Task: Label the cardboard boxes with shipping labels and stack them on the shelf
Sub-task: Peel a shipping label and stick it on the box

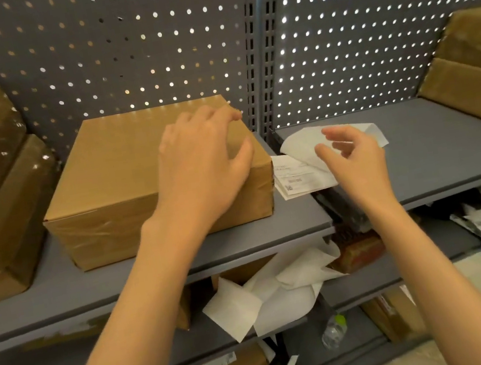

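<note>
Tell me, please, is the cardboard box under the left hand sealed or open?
Sealed: the cardboard box has flat, closed flaps, with tape visible across its front. The left hand rests on top.

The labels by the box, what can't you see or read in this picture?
- Head view: print on the shipping labels is too small and blurred.
- Right hand covers part of the white paper.
- Left hand hides part of the cardboard box top.
</note>
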A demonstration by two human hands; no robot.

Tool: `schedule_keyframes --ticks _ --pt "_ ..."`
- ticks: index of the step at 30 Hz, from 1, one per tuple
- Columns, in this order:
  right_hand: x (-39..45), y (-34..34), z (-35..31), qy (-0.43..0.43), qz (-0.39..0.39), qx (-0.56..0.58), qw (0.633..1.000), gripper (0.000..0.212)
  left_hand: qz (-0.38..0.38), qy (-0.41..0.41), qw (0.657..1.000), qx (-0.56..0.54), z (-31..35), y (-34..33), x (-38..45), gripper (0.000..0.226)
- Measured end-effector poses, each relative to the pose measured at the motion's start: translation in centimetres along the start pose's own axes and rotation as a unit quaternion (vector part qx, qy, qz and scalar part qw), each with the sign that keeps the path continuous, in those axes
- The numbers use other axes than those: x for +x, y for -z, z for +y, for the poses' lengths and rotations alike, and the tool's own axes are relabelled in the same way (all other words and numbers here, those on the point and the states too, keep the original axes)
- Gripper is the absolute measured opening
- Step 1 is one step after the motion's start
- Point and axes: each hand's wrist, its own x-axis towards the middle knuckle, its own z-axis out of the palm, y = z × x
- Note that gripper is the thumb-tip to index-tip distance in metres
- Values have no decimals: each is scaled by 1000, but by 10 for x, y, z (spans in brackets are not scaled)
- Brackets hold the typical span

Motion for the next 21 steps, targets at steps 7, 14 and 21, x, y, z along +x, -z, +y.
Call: schedule_keyframes --ticks 7,14,21 --pt "12 10 30 -18 -18 -106 994 43 -6 -38 999 9 41 -27 16 33" --pt "33 11 41 116 -47 -313 942 52 -51 -19 997 54 67 -65 32 36" --pt "64 12 57 185 -155 -308 920 48 -60 39 994 86 79 -98 40 36"
